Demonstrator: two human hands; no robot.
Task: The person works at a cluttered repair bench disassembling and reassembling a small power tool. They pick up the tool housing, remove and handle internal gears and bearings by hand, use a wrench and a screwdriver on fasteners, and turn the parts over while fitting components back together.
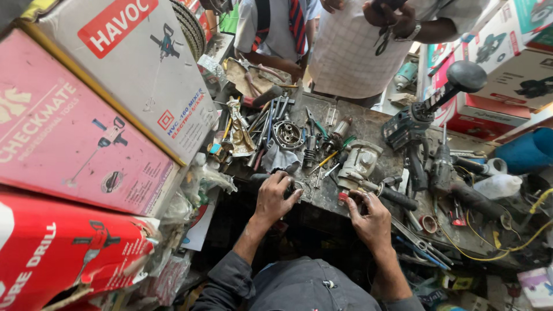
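Observation:
My left hand (275, 197) rests at the front edge of a cluttered grey workbench (368, 128), its fingers curled over a dark round part (291, 188). My right hand (369, 217) grips a small part with a red tip (344, 197) at the bench edge. Just beyond my right hand lies a cream-coloured metal tool housing (360, 161) with a black handle (398, 199) beside it. A round metal bearing plate (287, 135) sits further back among loose hand tools.
Large tool cartons, white (129, 63), pink (63, 126) and red (52, 247), stack on the left. A green power drill (412, 124) with a black knob stands right. Yellow wire (507, 245), a white bottle (498, 186) and pliers (420, 245) lie right. Two people (345, 46) stand behind the bench.

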